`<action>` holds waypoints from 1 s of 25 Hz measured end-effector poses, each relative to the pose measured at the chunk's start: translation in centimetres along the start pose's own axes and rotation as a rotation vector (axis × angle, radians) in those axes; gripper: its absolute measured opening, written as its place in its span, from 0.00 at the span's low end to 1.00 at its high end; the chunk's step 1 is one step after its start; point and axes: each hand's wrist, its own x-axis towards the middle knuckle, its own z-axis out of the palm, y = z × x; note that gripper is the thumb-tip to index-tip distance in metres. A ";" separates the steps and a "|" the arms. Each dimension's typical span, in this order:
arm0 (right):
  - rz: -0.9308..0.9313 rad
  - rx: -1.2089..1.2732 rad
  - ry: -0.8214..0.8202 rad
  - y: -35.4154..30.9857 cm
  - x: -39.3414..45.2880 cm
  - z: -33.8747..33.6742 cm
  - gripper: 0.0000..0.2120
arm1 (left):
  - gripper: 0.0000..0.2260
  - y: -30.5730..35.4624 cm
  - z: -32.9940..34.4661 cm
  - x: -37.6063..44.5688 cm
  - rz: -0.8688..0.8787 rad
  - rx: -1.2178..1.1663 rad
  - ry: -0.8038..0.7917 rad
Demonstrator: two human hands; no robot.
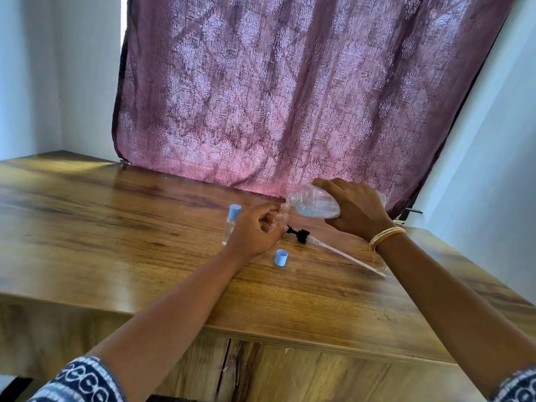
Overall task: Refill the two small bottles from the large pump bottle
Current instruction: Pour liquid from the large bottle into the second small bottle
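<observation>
Head view, right hand (352, 208) fingers gripping tilted large bottle (314, 203), left hand (255, 230) holding small bottle (282, 217)

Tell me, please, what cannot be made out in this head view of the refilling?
- Fill level of the held small bottle: the left hand covers its body.
- Base of the large bottle: hidden behind the right hand.
- Any liquid stream between the two mouths: too small, blurred.
- Pump tube's end: behind the right forearm.

The clear large bottle (314, 205) is tipped, mouth over an uncapped small bottle (282, 217); its pump (301, 235) lies nearby; the capped small bottle (230, 224) seems upright.
</observation>
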 end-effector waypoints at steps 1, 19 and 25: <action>0.002 0.003 -0.005 0.0 0.0 0.0 0.34 | 0.20 0.0 0.0 0.0 0.005 0.000 0.003; 0.001 0.000 -0.005 0.0 -0.2 0.0 0.33 | 0.20 -0.1 -0.1 0.0 0.004 0.024 0.003; 0.008 0.014 -0.003 0.1 -0.2 -0.2 0.33 | 0.21 -0.3 -0.1 0.1 -0.011 0.020 0.002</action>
